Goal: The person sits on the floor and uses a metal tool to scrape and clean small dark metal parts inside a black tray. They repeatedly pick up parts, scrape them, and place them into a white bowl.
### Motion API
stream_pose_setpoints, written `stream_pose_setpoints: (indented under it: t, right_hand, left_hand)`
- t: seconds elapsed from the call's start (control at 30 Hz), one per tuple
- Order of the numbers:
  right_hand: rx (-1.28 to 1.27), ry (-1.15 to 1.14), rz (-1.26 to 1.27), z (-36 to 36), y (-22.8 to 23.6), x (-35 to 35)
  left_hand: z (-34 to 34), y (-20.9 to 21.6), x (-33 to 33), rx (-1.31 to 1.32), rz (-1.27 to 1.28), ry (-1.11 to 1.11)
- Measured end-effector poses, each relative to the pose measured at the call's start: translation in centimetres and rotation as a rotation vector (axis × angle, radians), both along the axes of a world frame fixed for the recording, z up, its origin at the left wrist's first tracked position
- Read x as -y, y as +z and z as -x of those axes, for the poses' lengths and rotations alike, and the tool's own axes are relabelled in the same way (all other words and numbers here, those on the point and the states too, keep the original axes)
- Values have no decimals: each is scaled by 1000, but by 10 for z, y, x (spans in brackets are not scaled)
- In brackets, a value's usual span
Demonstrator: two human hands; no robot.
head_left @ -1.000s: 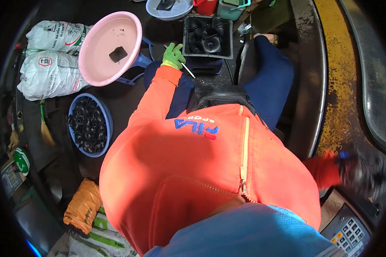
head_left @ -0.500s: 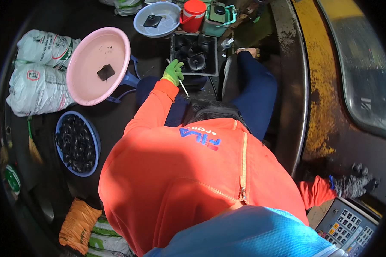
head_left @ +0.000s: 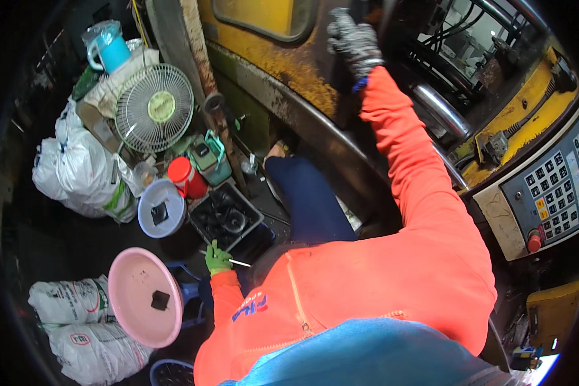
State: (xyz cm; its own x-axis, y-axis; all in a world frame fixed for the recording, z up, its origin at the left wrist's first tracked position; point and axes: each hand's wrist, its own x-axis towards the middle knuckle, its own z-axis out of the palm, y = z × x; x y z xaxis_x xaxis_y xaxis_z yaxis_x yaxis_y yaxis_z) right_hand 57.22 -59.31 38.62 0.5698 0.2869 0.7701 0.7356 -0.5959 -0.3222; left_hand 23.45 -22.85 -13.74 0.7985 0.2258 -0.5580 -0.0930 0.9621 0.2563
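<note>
the thin pale rod (head_left: 240, 263) is in the left hand (head_left: 218, 258), which wears a bright green glove; its fingers are curled closed around it, the longer free end pointing toward the person's lap. it is probably kept there so that it need not be put down while the other arm reaches away. just beyond that hand sits a black rectangular plastic tray (head_left: 249, 233) of glossy black moulded parts (head_left: 233, 222), likely placed in front of the body for easy reach. farther left, a round pink plastic basin (head_left: 132, 302) with a flat black square piece (head_left: 161, 300) in it appears propped on a blue plastic stool (head_left: 190, 291), perhaps to raise it. the right hand (head_left: 356, 42), in a grey knitted glove, is up at the dark edge of a yellow, rust-worn metal machine panel (head_left: 302, 83) with a window, maybe for a grip on it; i cannot tell how far its fingers are bent or whether they hold anything. half a second ago that arm lay low by the grey push-button control panel (head_left: 547, 186); now it stretches forward, the view has swung right, and a shiny steel bar (head_left: 441, 109) shows in the machine's opening. the left hand's hold on the rod looks unchanged.
</note>
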Motion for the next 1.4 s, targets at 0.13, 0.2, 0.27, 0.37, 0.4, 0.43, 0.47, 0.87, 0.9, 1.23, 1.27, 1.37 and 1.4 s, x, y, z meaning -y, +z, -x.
stream_pose_setpoints:
  t: [0.13, 0.2, 0.27, 0.37, 0.4, 0.43, 0.47, 0.87, 0.9, 1.23, 1.27, 1.37, 1.4]
  right_hand:
    - [-577, 356, -767, -25, 5, -44]
    - [-495, -49, -427, -31, 7, -47]
    - [-362, -182, -31, -32, 15, -38]
    - [-479, 289, 44, -35, 61, 12]
    - [-590, 537, -162, -36, 75, 38]
    - [-352, 373, 79, -40, 94, 71]
    - [-223, 167, 263, -48, 109, 103]
    - [-52, -923, -327, -236, 59, 330]
    - [-79, -923, -289, -246, 62, 336]
    - [-82, -1130, 254, -311, 66, 373]
    - [-39, -1128, 220, -309, 65, 374]
    - [-117, -1162, 662, -293, 68, 368]
    - [-158, -1145, 381, -282, 69, 366]
  left_hand:
    - [13, -2, -4, 218, 142, 50]
    - [19, 1, -5, 238, 157, 65]
    - [22, 11, -5, 99, 141, 135]
    - [13, 40, -4, -88, 76, 203]
    - [9, 52, -2, -100, 19, 182]
    - [0, 66, -3, -121, -12, 163]
    - [-8, 81, -2, -161, -46, 152]
    - [-102, 215, 54, -8, -184, 103]
    - [-105, 222, 61, 3, -165, 93]
    - [-122, 285, 105, 42, -260, -17]
    - [-122, 288, 106, 32, -298, -18]
    - [-115, 291, 101, 45, -335, 3]
    - [-112, 291, 99, 33, -365, 21]
